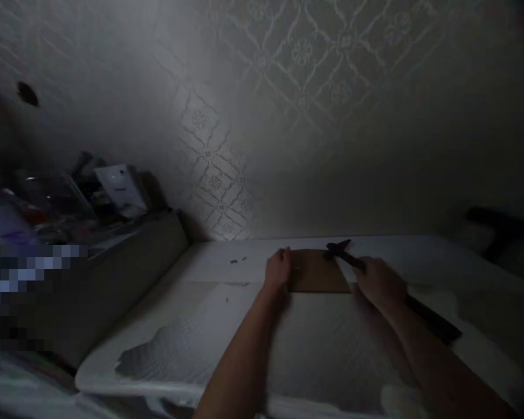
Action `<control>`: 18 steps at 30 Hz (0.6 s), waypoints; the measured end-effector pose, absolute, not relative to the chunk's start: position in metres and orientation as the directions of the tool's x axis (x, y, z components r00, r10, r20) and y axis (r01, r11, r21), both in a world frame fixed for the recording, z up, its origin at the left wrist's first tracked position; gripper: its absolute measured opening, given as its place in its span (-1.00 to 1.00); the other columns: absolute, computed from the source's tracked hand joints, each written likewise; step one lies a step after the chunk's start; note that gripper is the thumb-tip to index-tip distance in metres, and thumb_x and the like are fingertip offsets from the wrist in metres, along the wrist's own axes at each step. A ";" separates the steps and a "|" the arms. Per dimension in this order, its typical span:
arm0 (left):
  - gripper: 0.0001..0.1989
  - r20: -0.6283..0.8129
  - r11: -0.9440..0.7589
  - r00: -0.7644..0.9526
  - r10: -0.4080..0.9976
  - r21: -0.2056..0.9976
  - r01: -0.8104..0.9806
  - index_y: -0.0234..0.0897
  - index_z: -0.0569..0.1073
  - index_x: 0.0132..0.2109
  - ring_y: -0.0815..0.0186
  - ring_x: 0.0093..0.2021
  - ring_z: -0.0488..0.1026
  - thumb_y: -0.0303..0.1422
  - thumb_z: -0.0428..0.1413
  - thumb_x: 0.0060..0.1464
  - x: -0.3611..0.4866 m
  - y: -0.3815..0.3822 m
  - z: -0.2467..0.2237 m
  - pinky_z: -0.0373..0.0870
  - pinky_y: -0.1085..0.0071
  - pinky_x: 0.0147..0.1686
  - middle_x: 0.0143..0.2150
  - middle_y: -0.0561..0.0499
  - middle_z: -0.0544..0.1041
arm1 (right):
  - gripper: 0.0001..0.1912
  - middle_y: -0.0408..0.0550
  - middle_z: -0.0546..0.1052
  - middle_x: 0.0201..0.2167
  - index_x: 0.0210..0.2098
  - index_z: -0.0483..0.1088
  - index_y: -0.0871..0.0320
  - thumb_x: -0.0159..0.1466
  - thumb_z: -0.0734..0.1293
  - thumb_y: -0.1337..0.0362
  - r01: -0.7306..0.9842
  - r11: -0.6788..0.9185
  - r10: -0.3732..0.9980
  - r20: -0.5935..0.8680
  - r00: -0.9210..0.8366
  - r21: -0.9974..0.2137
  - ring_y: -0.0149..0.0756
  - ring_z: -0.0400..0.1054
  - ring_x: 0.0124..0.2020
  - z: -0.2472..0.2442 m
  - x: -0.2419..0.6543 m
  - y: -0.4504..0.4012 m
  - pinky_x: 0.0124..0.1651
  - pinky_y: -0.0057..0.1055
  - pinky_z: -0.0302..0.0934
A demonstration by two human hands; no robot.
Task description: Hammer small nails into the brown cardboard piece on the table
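My right hand (381, 284) is wrapped round the handle of a dark hammer (347, 257). The hammer's head is over the far right corner of a flat brown board (317, 272), and its handle sticks out behind my wrist. In the dim light I cannot tell whether the head touches the board. At the board's left edge, my left hand (278, 269) grips it with bent fingers, partly hidden from view. The board lies flat on a white table (218, 265).
Small dark bits (233, 261) lie on the table left of the board. Further left stands a grey side panel (126, 291), with a white box (121, 189) and clutter above it. A patterned wall (305, 145) rises behind. Something dark (502, 227) juts in at the right.
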State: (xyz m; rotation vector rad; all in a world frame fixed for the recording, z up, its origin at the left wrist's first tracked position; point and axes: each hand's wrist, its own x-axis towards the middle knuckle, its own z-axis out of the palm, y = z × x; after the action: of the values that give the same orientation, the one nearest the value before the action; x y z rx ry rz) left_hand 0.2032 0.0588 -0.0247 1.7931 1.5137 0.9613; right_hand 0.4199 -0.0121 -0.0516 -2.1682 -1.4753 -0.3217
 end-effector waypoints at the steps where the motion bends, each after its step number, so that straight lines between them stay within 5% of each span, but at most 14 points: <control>1: -0.62 0.160 -0.166 0.067 0.985 0.760 0.628 -0.30 0.48 -0.12 0.15 -0.08 0.45 -0.21 -0.15 0.21 0.202 0.058 -0.024 0.28 0.33 -0.07 -0.13 -0.17 0.54 | -0.75 0.06 0.50 -0.32 -0.17 0.45 0.12 0.22 0.21 0.26 0.913 -0.310 0.798 0.449 0.402 -0.266 -0.19 0.41 -0.34 -0.052 0.422 -0.012 -0.44 -0.38 0.13; 6: -0.64 0.251 -0.006 -0.122 0.960 0.454 0.891 -0.35 0.43 0.00 0.04 0.02 0.38 -0.38 -0.10 0.12 0.190 0.054 -0.019 0.16 0.10 0.07 -0.01 -0.26 0.48 | -0.75 0.08 0.50 -0.38 -0.23 0.49 0.12 0.18 0.22 0.26 0.911 -0.353 0.790 0.453 0.413 -0.216 -0.14 0.40 -0.34 -0.055 0.427 -0.011 -0.45 -0.36 0.14; 13: -0.45 0.152 0.205 -0.271 0.950 0.348 0.915 -0.44 0.18 0.24 -0.03 0.31 -0.05 -0.30 -0.12 0.13 0.171 0.059 -0.024 -0.10 -0.13 0.17 0.31 -0.31 0.07 | -0.75 0.12 0.50 -0.38 -0.23 0.49 0.15 0.19 0.22 0.26 0.909 -0.377 0.808 0.416 0.417 -0.178 -0.10 0.41 -0.34 -0.055 0.427 -0.012 -0.41 -0.32 0.16; 18: -0.50 0.152 0.196 -0.258 0.954 0.332 0.922 -0.50 0.29 0.16 -0.07 0.28 0.02 -0.31 -0.15 0.15 0.165 0.063 -0.029 -0.08 -0.15 0.15 0.25 -0.39 0.16 | -0.75 0.11 0.50 -0.38 -0.25 0.49 0.16 0.20 0.21 0.24 0.918 -0.369 0.818 0.417 0.396 -0.149 -0.06 0.41 -0.33 -0.058 0.429 -0.012 -0.40 -0.30 0.17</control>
State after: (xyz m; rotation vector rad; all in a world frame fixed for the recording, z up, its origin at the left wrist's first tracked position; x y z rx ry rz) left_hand 0.1650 0.0629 -0.0288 1.8572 2.3608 0.5530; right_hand 0.4293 -0.0116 -0.0575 -2.3038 -1.5020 -0.3886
